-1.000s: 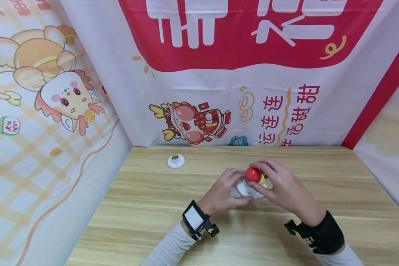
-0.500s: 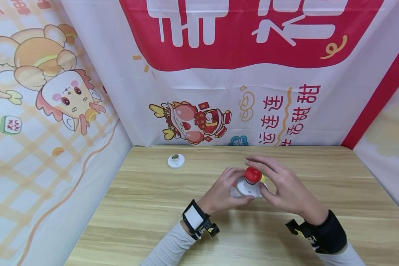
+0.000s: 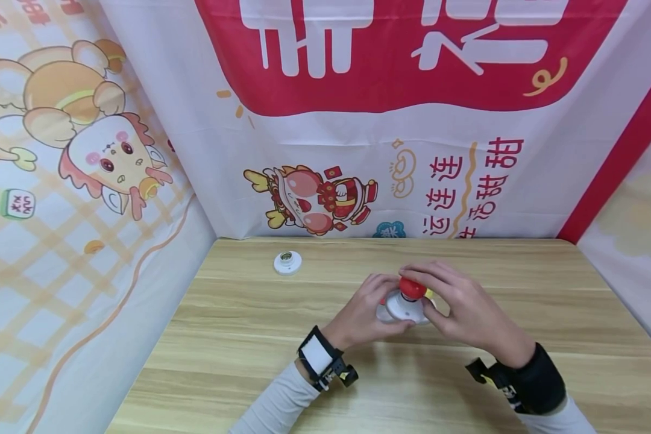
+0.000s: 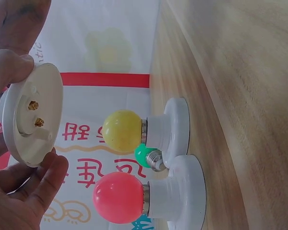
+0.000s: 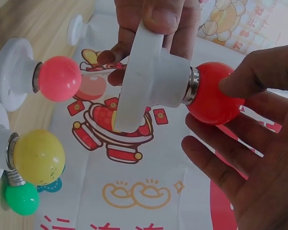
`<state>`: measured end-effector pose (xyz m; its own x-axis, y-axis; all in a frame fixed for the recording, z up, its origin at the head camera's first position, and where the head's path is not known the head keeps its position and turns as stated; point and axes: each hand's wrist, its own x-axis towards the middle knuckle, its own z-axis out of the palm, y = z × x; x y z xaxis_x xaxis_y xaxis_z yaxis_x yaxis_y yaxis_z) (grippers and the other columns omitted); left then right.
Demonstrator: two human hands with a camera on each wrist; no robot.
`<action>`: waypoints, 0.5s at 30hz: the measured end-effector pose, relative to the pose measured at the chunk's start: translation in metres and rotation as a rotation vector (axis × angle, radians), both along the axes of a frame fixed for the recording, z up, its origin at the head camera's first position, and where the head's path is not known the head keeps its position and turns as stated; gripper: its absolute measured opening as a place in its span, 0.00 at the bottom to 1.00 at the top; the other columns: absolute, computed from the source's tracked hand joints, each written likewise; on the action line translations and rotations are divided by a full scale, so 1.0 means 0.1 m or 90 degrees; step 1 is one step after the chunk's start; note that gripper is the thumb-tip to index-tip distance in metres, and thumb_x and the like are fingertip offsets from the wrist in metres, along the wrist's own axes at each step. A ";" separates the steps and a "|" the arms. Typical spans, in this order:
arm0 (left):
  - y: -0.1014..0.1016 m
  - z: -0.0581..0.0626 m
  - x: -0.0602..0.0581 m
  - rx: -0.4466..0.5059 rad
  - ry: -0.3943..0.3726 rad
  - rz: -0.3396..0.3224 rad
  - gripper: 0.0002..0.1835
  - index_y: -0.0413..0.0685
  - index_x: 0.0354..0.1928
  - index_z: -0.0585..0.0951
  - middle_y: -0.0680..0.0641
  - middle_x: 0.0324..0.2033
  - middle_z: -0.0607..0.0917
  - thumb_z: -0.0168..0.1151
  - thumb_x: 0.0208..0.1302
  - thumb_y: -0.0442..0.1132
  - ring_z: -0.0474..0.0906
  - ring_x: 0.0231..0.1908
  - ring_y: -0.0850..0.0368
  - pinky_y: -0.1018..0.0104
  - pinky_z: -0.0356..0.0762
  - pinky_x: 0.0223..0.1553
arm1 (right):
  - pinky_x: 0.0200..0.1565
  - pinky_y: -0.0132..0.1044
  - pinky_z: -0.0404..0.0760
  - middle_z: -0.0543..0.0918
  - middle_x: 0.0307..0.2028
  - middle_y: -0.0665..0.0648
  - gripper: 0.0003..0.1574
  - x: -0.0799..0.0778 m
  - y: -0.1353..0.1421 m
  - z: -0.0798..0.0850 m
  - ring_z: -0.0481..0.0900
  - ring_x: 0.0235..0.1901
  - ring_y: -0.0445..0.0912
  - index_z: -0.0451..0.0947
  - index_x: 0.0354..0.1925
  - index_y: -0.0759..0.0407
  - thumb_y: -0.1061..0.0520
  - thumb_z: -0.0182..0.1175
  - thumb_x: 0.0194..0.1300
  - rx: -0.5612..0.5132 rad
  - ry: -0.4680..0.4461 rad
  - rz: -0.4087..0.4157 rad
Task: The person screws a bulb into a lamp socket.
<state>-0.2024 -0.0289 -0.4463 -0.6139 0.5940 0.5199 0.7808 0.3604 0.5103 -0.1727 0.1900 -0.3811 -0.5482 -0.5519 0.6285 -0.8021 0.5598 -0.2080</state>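
While gripping the white socket (image 5: 168, 79) in the left hand (image 3: 362, 314) and pinching the red bulb (image 5: 209, 100) (stuck in it, between both hands) with the right hand (image 3: 460, 304), looks like screwing in, so next twist gently.

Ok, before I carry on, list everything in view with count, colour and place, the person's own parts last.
table: one, light wood, underneath
printed cloth: panel count unclear, mostly white, around table
held socket: one, white, above table
red bulb: one, red, in held socket
standing sockets: two, white, on table
yellow bulb: one, yellow, in one of these
pinkish-red bulb: one, pinkish-red, in the other
green bulb: one, green, by yellow bulb's socket
empty socket: one, white, table's far left
wristbands: two, black, wrists
sleeves: two, light grey, forearms
left hand: one, bare, holding held socket
right hand: one, bare, on red bulb
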 end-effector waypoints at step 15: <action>-0.01 -0.01 -0.01 -0.013 0.018 0.007 0.35 0.52 0.63 0.72 0.56 0.57 0.73 0.66 0.55 0.59 0.62 0.57 0.67 0.73 0.72 0.57 | 0.48 0.47 0.83 0.78 0.54 0.55 0.35 -0.01 -0.01 -0.02 0.75 0.51 0.46 0.77 0.57 0.55 0.51 0.72 0.50 0.003 -0.003 -0.043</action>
<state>-0.2037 -0.0298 -0.4473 -0.6051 0.5985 0.5251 0.7912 0.3788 0.4801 -0.1736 0.1891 -0.3832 -0.5868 -0.5170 0.6232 -0.7617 0.6136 -0.2081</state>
